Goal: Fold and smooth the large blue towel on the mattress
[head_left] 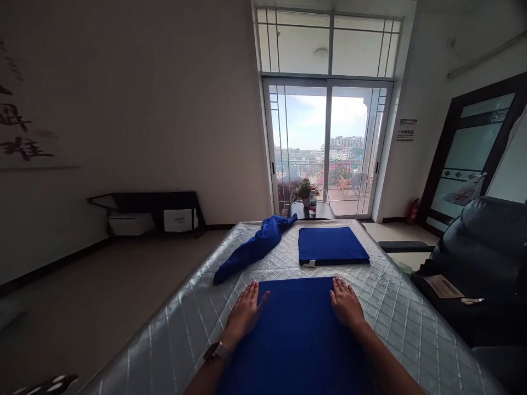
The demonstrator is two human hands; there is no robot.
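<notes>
A blue cloth (298,334) lies flat in front of me on a table with a silver quilted cover (405,307). My left hand (247,310) rests on the cloth's far left corner, fingers stretched forward and thumb apart. On its far right corner lies my right hand (346,302), also flat with fingers extended. Neither hand grips anything. Beyond them is a folded blue cloth (333,245) with a small white tag at its near edge. A bunched blue cloth (257,247) stretches diagonally across the far left of the table.
Behind the table stand a potted plant (304,189) and a plastic bottle (312,202) before a sliding glass door (329,148). A black leather chair (486,258) stands at the right. By the left wall is a low black rack (164,200) with white boxes.
</notes>
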